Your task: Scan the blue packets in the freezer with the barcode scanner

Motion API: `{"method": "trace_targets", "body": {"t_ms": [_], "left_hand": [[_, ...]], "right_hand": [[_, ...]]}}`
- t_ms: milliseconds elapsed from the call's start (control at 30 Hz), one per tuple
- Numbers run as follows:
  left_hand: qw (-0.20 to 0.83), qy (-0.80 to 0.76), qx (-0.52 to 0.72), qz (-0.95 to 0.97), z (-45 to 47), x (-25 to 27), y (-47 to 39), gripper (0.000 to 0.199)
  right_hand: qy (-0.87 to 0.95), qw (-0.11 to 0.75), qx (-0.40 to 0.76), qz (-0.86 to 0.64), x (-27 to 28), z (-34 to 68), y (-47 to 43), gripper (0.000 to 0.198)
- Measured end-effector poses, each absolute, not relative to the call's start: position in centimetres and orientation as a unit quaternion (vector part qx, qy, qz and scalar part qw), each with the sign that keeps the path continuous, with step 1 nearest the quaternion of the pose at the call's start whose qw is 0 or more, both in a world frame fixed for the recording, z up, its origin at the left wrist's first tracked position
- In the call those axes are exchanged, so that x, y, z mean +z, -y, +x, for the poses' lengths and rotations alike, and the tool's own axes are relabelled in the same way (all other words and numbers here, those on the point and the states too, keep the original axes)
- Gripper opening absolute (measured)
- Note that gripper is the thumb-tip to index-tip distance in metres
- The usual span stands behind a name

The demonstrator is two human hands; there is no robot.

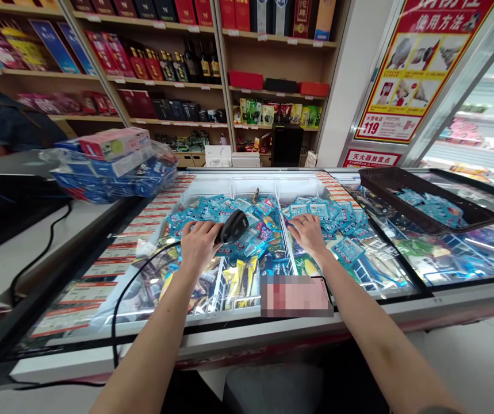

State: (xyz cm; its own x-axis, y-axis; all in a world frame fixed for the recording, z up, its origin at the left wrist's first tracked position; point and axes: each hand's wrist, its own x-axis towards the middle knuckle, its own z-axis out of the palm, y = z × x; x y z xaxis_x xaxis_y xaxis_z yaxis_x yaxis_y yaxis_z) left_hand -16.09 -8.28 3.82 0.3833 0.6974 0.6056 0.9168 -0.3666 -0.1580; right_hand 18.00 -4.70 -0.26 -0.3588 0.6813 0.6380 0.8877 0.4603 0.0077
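My left hand (199, 244) is closed around the handle of a black barcode scanner (234, 226), whose head points right. From it a black cable (121, 296) curves down over the freezer's front edge. To the right, my right hand (308, 233), with a ring on one finger, has its bent fingers drawn together low over small blue packets (335, 214). What its fingertips grip is too small to make out. More blue packets (216, 207) lie scattered to the left on the glass top. A phone (297, 296), its screen blurred out, lies at the front edge.
Beneath the glass of the chest freezer (212, 328) are wire baskets of wrapped goods. A dark tray (430, 201) with blue packets stands right. Plastic-wrapped boxes (115, 164) are stacked left, near a person's dark sleeve (7, 129). Shelves (169, 83) line the back wall.
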Motion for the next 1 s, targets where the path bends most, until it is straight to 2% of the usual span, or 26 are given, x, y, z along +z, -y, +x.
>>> {"method": "trace_targets", "body": {"t_ms": [500,767,900,1000], "left_hand": [[0.224,0.527,-0.229,-0.787,-18.2,2.4,6.7,0.039],[0.209,0.541,-0.260,-0.772,-19.6,2.5,6.8,0.036],[0.204,0.542,-0.254,-0.775,-19.7,2.6,6.9,0.034],[0.200,0.538,-0.254,-0.779,-19.6,2.7,7.0,0.036]], "right_hand": [[0.878,0.112,-0.208,-0.416,0.8,15.6,4.5,0.026],[0.820,0.230,-0.048,-0.521,0.0,12.2,2.2,0.032],[0.824,0.230,0.016,-0.518,0.3,8.7,1.4,0.045],[0.820,0.203,0.010,-0.534,0.8,6.2,1.4,0.063]]}}
